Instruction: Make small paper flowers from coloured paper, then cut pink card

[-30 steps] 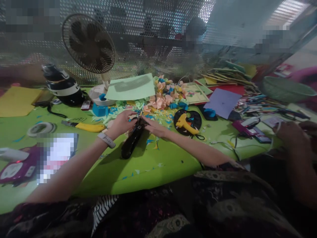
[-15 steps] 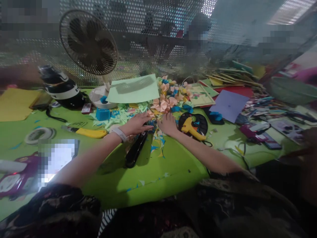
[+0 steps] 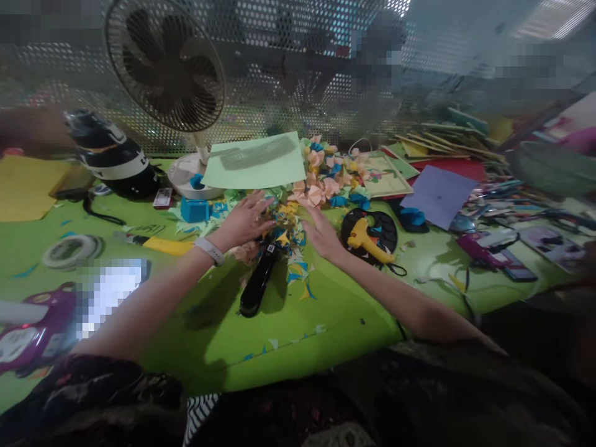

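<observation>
My left hand (image 3: 244, 223) is palm down with fingers spread, over coloured paper scraps (image 3: 284, 226) in the middle of the table. On the other side of the scraps, my right hand (image 3: 321, 234) has its fingers stretched out and holds nothing. A black handled tool (image 3: 257, 279) lies just below my left hand, its far end among the scraps. Beyond my hands is a heap of folded paper flowers (image 3: 321, 177), peach, blue and yellow. A pale green paper sheet (image 3: 255, 161) stands tilted behind my left hand. Right of my right hand, a yellow glue gun (image 3: 367, 239) rests on a black round tray (image 3: 388, 226).
On the left are a fan (image 3: 170, 68), a black bottle (image 3: 116, 158), a yellow cutter (image 3: 165, 243), a tape roll (image 3: 72, 250) and a lit phone (image 3: 112, 295). At right lie a purple paper sheet (image 3: 437, 195), pens and stacked card (image 3: 442, 146).
My hands have drawn apart, the left one lifting and the right one shifting slightly right. Scraps between them now show more. The view has also shifted a little.
</observation>
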The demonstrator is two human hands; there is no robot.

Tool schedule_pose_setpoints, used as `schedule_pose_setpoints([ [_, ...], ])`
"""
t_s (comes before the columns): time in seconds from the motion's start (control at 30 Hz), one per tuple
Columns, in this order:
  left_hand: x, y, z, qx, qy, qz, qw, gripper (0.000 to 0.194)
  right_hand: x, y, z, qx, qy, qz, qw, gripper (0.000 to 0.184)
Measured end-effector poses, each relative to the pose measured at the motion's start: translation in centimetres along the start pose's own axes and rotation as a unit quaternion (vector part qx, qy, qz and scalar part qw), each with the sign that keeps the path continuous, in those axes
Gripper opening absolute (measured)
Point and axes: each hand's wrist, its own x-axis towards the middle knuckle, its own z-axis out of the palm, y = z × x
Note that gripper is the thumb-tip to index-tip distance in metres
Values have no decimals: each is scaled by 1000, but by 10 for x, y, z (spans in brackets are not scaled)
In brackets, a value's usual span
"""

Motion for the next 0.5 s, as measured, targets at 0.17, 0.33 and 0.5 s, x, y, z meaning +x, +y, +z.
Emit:
schedule_pose_setpoints([
  [0.17,-3,-10,9,7,-91,33,995,48,-6,11,17,-36,-20,98,994,81],
  [0.33,-19,2,-11,45,-38,-23,998,42,16,-38,51,-31,-50,70,996,75],
  [0.5,-54,72,-53,43,-77,-136,987,50,25,-50,56,7,-56,54,997,72],
])
